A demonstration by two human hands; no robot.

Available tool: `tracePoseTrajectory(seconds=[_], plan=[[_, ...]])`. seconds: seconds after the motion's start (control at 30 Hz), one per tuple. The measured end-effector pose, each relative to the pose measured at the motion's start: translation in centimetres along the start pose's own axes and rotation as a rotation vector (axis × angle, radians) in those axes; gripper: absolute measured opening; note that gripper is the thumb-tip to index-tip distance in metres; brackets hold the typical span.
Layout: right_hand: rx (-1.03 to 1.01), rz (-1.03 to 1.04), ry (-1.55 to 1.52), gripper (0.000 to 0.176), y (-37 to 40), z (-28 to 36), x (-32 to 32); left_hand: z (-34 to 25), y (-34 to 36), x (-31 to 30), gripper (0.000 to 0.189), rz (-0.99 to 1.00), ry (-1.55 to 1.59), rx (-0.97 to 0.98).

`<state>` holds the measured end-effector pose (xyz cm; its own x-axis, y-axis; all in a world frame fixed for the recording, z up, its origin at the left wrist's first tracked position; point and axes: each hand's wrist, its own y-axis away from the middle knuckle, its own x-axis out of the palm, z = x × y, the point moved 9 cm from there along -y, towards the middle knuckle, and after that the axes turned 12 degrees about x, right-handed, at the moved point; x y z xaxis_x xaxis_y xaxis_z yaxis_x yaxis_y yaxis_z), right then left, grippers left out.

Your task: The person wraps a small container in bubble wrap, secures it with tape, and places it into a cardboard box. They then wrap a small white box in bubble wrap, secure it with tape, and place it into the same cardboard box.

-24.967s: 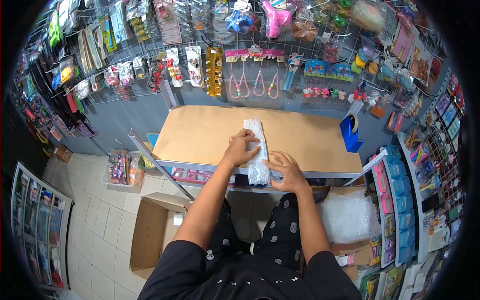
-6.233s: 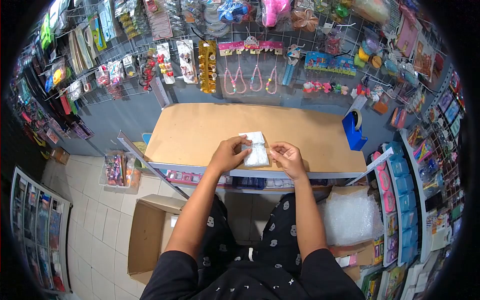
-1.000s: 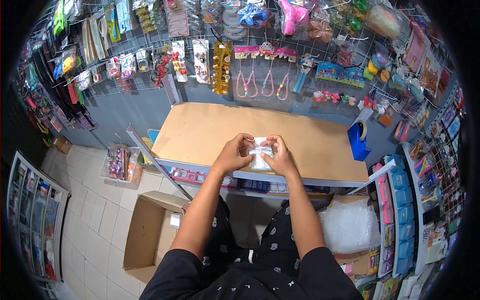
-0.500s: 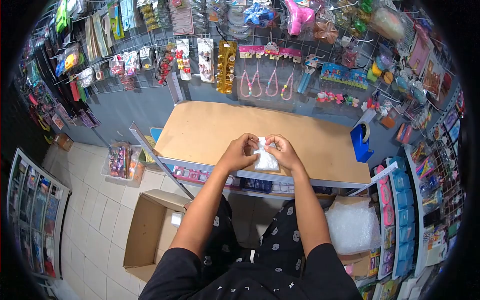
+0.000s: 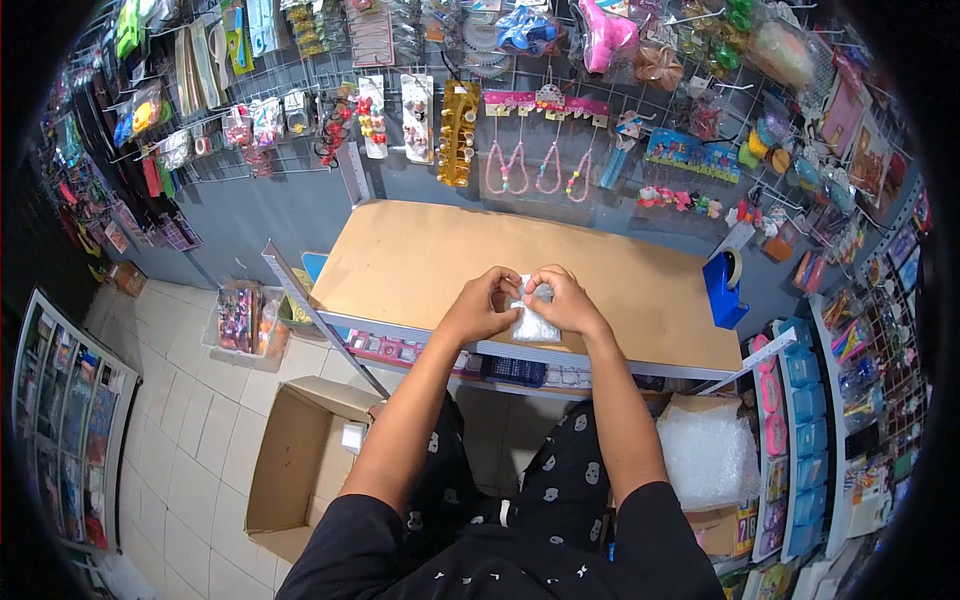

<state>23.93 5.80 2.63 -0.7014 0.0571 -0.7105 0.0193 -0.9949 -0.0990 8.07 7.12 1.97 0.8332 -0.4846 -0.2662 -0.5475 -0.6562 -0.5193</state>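
A small white bubble-wrapped packet (image 5: 536, 326) rests on the tan tabletop (image 5: 430, 255), close to its front edge. My left hand (image 5: 483, 308) is on the packet's left side, thumb and fingers curled together at its edge. From the right, my right hand (image 5: 565, 303) pinches the upper part of the packet, its fingertips near those of my left hand. The hands partly cover the packet, and what is inside it cannot be made out.
A blue tape dispenser (image 5: 724, 288) stands at the table's right end. An open cardboard box (image 5: 290, 465) is on the floor at left, bubble wrap (image 5: 708, 457) at right. Hanging goods cover the wall rack. A plastic bin (image 5: 245, 325) sits left of the table.
My right hand's fingers have shifted slightly left and curled in closer to my left hand, covering more of the packet's top. The view has shifted slightly.
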Motion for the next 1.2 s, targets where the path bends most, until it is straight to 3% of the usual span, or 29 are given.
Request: tracePoseTrajectory(seconds=[0.3, 0.5, 0.83, 1.2], plan=[[0.038, -0.075, 0.110, 0.027, 1.1, 1.2, -0.3, -0.2, 0.0, 0.0, 0.045, -0.014, 0.009, 0.019], [0.069, -0.187, -0.025, 0.035, 1.6, 0.7, -0.9, 0.6, -0.1, 0.0, 0.044, -0.013, -0.006, 0.018], [-0.066, -0.348, -0.134, 0.016, 3.9, 1.4, -1.3, 1.0, 0.1, 0.0, 0.044, -0.015, -0.050, -0.013], [-0.058, -0.369, 0.000, 0.015, 3.9, 1.3, -0.7, -0.3, 0.1, -0.2, 0.042, -0.050, -0.022, 0.027]])
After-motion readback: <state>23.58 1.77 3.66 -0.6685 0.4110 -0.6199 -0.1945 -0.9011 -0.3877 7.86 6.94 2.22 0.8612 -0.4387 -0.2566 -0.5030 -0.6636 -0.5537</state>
